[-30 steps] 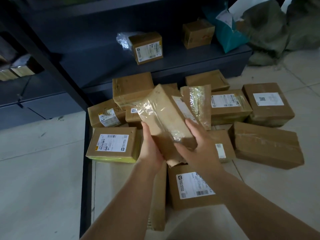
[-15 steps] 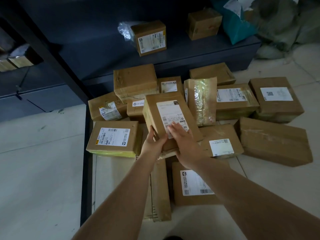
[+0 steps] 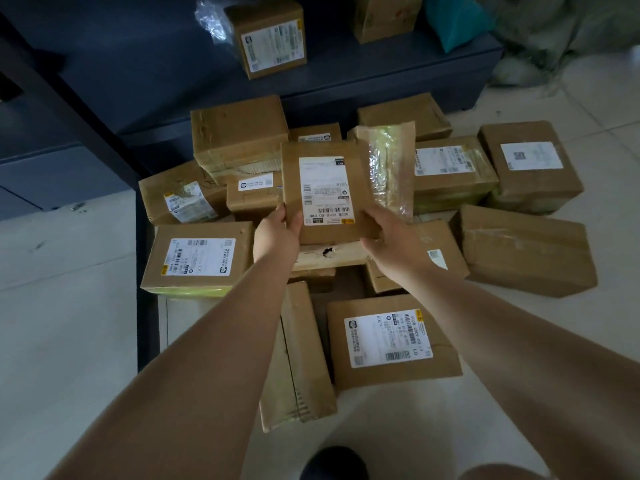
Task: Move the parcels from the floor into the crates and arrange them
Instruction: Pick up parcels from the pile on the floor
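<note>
over floor pile, both hands (image 3: 277, 233) pinch parcel (image 3: 325, 192) edges.

The location is a parcel storage or sorting room. Numerous brown cardboard parcels (image 3: 388, 341), taped and bearing printed barcode shipping labels (image 3: 199, 256), are piled on a pale tiled floor (image 3: 65, 323). Dark metal shelving (image 3: 346, 77) behind the pile holds further labelled boxes (image 3: 270, 39). Grey-green bulk sacks (image 3: 568, 26) are stacked at the upper right.
</note>
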Action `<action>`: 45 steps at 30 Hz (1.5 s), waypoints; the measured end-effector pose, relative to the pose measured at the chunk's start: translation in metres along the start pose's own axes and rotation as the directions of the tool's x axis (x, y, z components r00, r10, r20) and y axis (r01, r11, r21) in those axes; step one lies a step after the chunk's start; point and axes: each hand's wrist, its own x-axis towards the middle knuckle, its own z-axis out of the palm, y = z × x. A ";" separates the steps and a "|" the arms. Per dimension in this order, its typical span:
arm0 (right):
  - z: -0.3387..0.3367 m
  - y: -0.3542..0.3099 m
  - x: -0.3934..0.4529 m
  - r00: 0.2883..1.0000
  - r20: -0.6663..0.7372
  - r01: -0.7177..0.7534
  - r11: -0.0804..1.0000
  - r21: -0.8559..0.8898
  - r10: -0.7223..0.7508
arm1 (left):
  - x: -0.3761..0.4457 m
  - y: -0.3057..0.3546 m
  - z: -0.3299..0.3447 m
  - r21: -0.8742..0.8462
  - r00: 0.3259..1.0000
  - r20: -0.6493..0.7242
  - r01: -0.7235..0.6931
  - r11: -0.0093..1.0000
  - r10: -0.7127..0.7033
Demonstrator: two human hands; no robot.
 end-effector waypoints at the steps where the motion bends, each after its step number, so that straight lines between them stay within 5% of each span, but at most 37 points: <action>1: -0.002 0.004 -0.003 1.000 -0.021 -0.019 0.999 0.042 0.020 | 0.000 -0.001 -0.001 -0.002 1.000 0.005 -0.006 1.000 0.006; 7: -0.003 0.032 -0.027 0.990 -0.016 -0.136 0.990 0.043 0.137 | -0.022 0.001 0.006 -0.061 0.999 -0.049 -0.016 0.998 0.013; 12: 0.007 0.053 -0.040 0.950 -0.015 -0.311 0.947 0.077 0.313 | -0.054 -0.040 0.032 -0.311 0.952 -0.273 0.044 0.949 -0.134; 14: 0.011 0.063 -0.043 0.922 -0.003 -0.387 0.921 0.042 0.388 | -0.071 -0.054 0.053 -0.311 0.977 -0.152 0.096 0.946 -0.149; 17: 0.017 0.080 -0.052 0.870 0.023 -0.484 0.863 -0.146 0.492 | -0.086 -0.063 0.086 -0.040 0.973 0.208 0.109 0.993 -0.098; 19: 0.023 0.091 -0.062 0.789 0.003 -0.602 0.775 -0.191 0.614 | -0.083 -0.062 0.100 0.236 0.947 0.320 -0.059 0.970 -0.020; 21: 0.024 0.097 -0.074 0.670 0.031 -0.739 0.671 -0.069 0.741 | -0.076 -0.059 0.103 0.506 0.928 0.370 -0.242 0.828 0.045; 24: 0.019 0.107 -0.084 0.571 0.140 -0.814 0.580 -0.037 0.809 | -0.067 -0.062 0.106 0.668 0.886 0.459 -0.299 0.682 -0.061; 28: 0.004 0.125 -0.086 0.682 0.082 -0.717 0.686 -0.125 0.727 | -0.078 -0.076 0.114 0.635 0.819 0.548 -0.275 0.722 -0.171; 31: -0.002 0.131 -0.086 0.781 0.038 -0.593 0.759 -0.271 0.624 | -0.102 -0.084 0.119 0.415 0.694 0.654 0.004 0.910 -0.301; 33: -0.004 0.131 -0.085 0.830 0.043 -0.523 0.802 -0.290 0.557 | -0.114 -0.085 0.121 0.351 0.664 0.682 0.069 0.934 -0.306; 40: 0.002 0.127 -0.085 0.889 0.012 -0.455 0.886 -0.088 0.457 | -0.118 -0.091 0.121 0.229 0.748 0.608 0.154 0.961 -0.265; 45: 0.010 0.120 -0.075 0.938 0.037 -0.343 0.938 -0.048 0.345 | -0.105 -0.081 0.114 0.135 0.880 0.436 0.143 0.980 -0.189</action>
